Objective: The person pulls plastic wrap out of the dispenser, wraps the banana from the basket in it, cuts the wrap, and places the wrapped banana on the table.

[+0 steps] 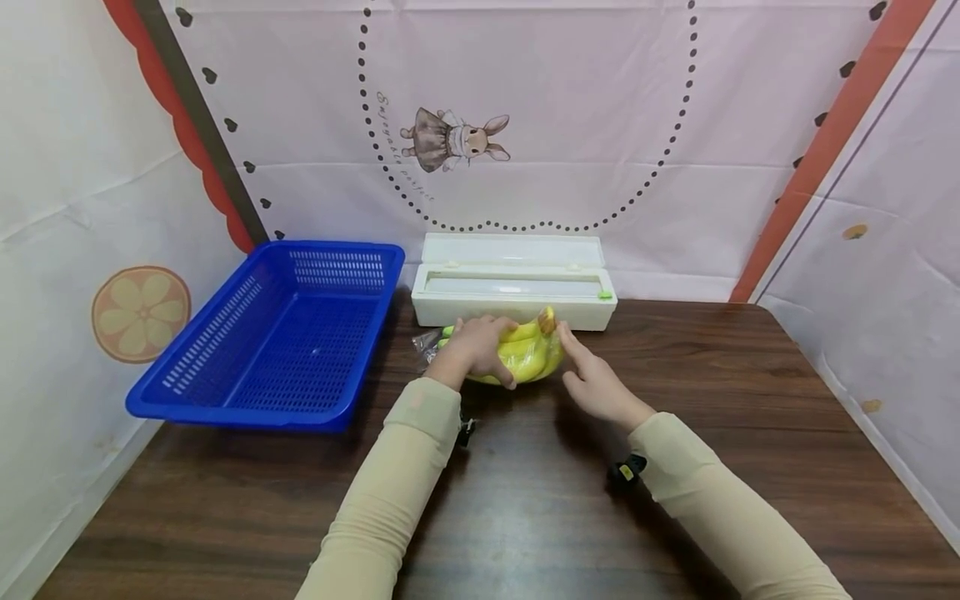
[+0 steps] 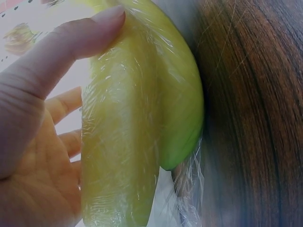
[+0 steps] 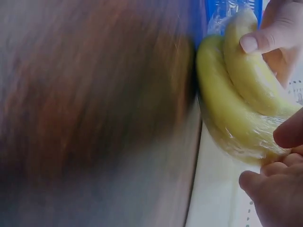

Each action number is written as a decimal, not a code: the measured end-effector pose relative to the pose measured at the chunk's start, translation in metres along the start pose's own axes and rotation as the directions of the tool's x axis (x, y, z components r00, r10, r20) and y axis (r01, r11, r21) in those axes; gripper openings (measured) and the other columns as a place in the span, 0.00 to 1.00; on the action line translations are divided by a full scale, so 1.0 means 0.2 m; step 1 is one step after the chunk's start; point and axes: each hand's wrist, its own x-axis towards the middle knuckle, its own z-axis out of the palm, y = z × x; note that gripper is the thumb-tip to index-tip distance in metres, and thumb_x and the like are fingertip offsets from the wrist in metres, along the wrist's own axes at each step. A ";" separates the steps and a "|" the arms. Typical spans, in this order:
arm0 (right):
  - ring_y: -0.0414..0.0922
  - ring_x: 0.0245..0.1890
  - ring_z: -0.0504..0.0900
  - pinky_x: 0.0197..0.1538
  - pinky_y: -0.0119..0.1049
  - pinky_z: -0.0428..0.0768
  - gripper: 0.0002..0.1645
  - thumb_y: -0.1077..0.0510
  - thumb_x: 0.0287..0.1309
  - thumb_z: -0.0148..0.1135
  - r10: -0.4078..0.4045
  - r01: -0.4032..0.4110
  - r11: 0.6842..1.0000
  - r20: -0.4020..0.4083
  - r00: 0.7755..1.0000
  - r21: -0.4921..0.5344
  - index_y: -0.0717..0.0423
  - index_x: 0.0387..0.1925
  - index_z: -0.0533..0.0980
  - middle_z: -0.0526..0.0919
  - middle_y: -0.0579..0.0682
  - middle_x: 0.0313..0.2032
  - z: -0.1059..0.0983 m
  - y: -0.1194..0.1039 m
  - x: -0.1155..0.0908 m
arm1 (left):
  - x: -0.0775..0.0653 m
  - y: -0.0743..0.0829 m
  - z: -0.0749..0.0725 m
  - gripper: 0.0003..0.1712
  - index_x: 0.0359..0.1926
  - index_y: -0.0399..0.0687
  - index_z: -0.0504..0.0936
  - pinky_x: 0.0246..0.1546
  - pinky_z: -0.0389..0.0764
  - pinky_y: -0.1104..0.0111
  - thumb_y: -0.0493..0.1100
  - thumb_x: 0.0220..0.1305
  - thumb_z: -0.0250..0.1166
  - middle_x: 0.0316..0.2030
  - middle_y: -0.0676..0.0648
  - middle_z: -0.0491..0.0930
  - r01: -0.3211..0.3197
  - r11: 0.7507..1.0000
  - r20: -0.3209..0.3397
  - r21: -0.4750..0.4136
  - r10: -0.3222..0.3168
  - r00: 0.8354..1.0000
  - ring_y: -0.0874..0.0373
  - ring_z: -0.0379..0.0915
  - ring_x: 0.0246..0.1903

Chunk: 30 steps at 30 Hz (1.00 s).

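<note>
A bunch of yellow bananas, greenish at the tips, lies on the table wrapped in clear plastic film. My left hand holds the bunch, thumb on the near side and fingers over the far side; in the left wrist view its thumb lies across the film. Loose film sticks out past the tips on the left. At the stem end is my right hand, its forefinger reaching the stem and its thumb held apart. The right wrist view shows the right-hand fingers by the wrapped stem end.
Just behind the bananas stands a white cling film dispenser box with its lid raised and a small green piece at its right. To the left sits a blue plastic basket. A printed cloth hangs behind the dark wooden table.
</note>
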 end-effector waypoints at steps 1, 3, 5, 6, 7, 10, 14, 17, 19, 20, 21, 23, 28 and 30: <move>0.52 0.74 0.42 0.70 0.53 0.54 0.41 0.70 0.63 0.42 -0.002 0.002 1.000 0.008 1.000 0.022 0.57 0.73 0.38 0.37 0.58 0.74 0.00 0.00 0.00 | 0.00 0.00 0.00 0.57 0.69 0.59 0.61 0.70 0.41 0.44 0.56 0.36 0.79 0.67 0.47 0.63 0.001 1.000 -0.002 0.000 -0.001 1.000 0.45 0.56 0.67; 0.52 0.74 0.42 0.70 0.53 0.53 0.42 0.70 0.63 0.41 -0.002 0.000 0.996 0.023 1.000 0.087 0.56 0.73 0.37 0.35 0.58 0.74 0.01 0.00 0.01 | 0.00 -0.01 0.00 0.57 0.69 0.59 0.62 0.70 0.42 0.44 0.56 0.36 0.79 0.67 0.48 0.63 0.004 1.000 -0.005 0.000 -0.004 1.000 0.46 0.57 0.67; 0.53 0.74 0.42 0.69 0.54 0.54 0.42 0.70 0.63 0.41 0.003 -0.007 0.987 0.027 1.000 0.159 0.55 0.73 0.37 0.36 0.57 0.74 0.00 0.02 0.02 | 0.00 -0.02 0.00 0.57 0.69 0.59 0.62 0.70 0.42 0.44 0.56 0.36 0.79 0.67 0.47 0.63 0.004 1.000 -0.008 -0.001 -0.004 1.000 0.46 0.57 0.67; 0.53 0.74 0.43 0.69 0.55 0.54 0.42 0.70 0.63 0.40 0.003 -0.008 0.980 0.028 1.000 0.198 0.55 0.73 0.36 0.36 0.57 0.74 0.00 0.02 0.02 | -0.01 -0.02 0.00 0.56 0.69 0.59 0.62 0.70 0.43 0.44 0.56 0.36 0.79 0.67 0.47 0.63 0.003 1.000 -0.008 -0.003 -0.003 1.000 0.46 0.56 0.68; 0.53 0.74 0.43 0.69 0.55 0.54 0.43 0.70 0.63 0.40 0.006 -0.012 0.973 0.025 1.000 0.232 0.55 0.73 0.35 0.37 0.57 0.74 -0.01 0.03 0.02 | -0.01 -0.02 0.00 0.56 0.69 0.59 0.62 0.70 0.43 0.44 0.56 0.36 0.79 0.68 0.47 0.62 0.000 1.000 -0.007 -0.005 0.000 1.000 0.46 0.56 0.68; 0.53 0.74 0.42 0.69 0.55 0.55 0.43 0.70 0.62 0.39 0.028 -0.029 0.954 0.007 1.000 0.297 0.55 0.73 0.33 0.36 0.57 0.74 -0.03 0.03 0.02 | -0.01 -0.02 0.01 0.56 0.69 0.59 0.62 0.69 0.43 0.44 0.56 0.36 0.79 0.68 0.47 0.62 -0.009 1.000 -0.003 -0.017 0.009 1.000 0.46 0.56 0.68; 0.53 0.74 0.42 0.69 0.54 0.54 0.42 0.67 0.63 0.39 0.067 -0.063 0.953 -0.002 0.998 0.296 0.58 0.73 0.35 0.36 0.58 0.74 -0.05 0.02 0.01 | -0.01 -0.02 0.00 0.56 0.69 0.60 0.62 0.69 0.44 0.44 0.56 0.36 0.79 0.68 0.48 0.62 -0.012 1.000 -0.006 -0.016 0.012 1.000 0.47 0.56 0.68; 0.55 0.73 0.47 0.68 0.54 0.58 0.37 0.63 0.66 0.40 0.117 -0.109 0.954 -0.013 0.993 0.278 0.63 0.72 0.41 0.42 0.60 0.73 -0.05 0.01 0.01 | -0.01 -0.02 0.00 0.56 0.69 0.60 0.61 0.69 0.44 0.44 0.57 0.36 0.79 0.68 0.48 0.62 -0.013 1.000 -0.005 -0.011 0.013 1.000 0.47 0.56 0.68; 0.55 0.71 0.54 0.66 0.53 0.62 0.34 0.61 0.67 0.41 0.153 -0.140 0.951 -0.027 0.988 0.274 0.64 0.71 0.47 0.49 0.60 0.72 -0.05 0.00 0.01 | -0.01 -0.02 0.00 0.57 0.69 0.60 0.61 0.69 0.44 0.44 0.57 0.37 0.79 0.68 0.48 0.61 -0.013 1.000 -0.002 -0.013 0.013 1.000 0.47 0.55 0.68; 0.54 0.70 0.56 0.65 0.52 0.65 0.32 0.60 0.68 0.41 0.176 -0.159 0.945 -0.034 0.984 0.287 0.63 0.71 0.50 0.53 0.60 0.71 -0.05 0.00 0.01 | -0.01 -0.02 -0.01 0.57 0.69 0.60 0.61 0.69 0.44 0.44 0.57 0.37 0.78 0.68 0.48 0.61 -0.013 1.000 -0.001 -0.013 0.013 1.000 0.47 0.55 0.68; 0.53 0.69 0.59 0.64 0.51 0.66 0.31 0.60 0.68 0.41 0.194 -0.173 0.938 -0.041 0.980 0.300 0.62 0.70 0.53 0.56 0.59 0.71 -0.04 -0.01 0.01 | -0.01 -0.03 -0.01 0.57 0.69 0.60 0.61 0.69 0.43 0.44 0.57 0.37 0.78 0.68 0.48 0.61 -0.012 1.000 -0.002 -0.014 0.012 1.000 0.47 0.55 0.68; 0.51 0.67 0.63 0.62 0.50 0.69 0.30 0.60 0.68 0.41 0.217 -0.186 0.926 -0.059 0.975 0.330 0.59 0.70 0.57 0.61 0.58 0.69 -0.04 -0.02 0.01 | -0.01 -0.03 -0.01 0.57 0.69 0.60 0.61 0.69 0.44 0.43 0.57 0.37 0.78 0.68 0.48 0.61 -0.011 1.000 -0.006 -0.016 0.011 1.000 0.48 0.55 0.68; 0.50 0.65 0.66 0.62 0.50 0.70 0.28 0.63 0.66 0.42 0.252 -0.187 0.875 -0.090 0.964 0.445 0.60 0.67 0.61 0.66 0.58 0.66 -0.04 -0.04 0.02 | -0.01 -0.03 -0.01 0.56 0.69 0.59 0.62 0.69 0.45 0.43 0.56 0.36 0.79 0.68 0.48 0.62 -0.015 0.999 -0.007 -0.035 0.015 1.000 0.48 0.56 0.68; 0.51 0.65 0.67 0.62 0.49 0.69 0.27 0.63 0.67 0.42 0.270 -0.189 0.843 -0.092 0.958 0.504 0.63 0.66 0.62 0.66 0.60 0.66 -0.03 -0.04 0.02 | -0.01 -0.04 -0.01 0.56 0.69 0.59 0.62 0.69 0.45 0.43 0.56 0.36 0.79 0.68 0.48 0.62 -0.015 0.999 -0.002 -0.038 0.015 1.000 0.48 0.56 0.68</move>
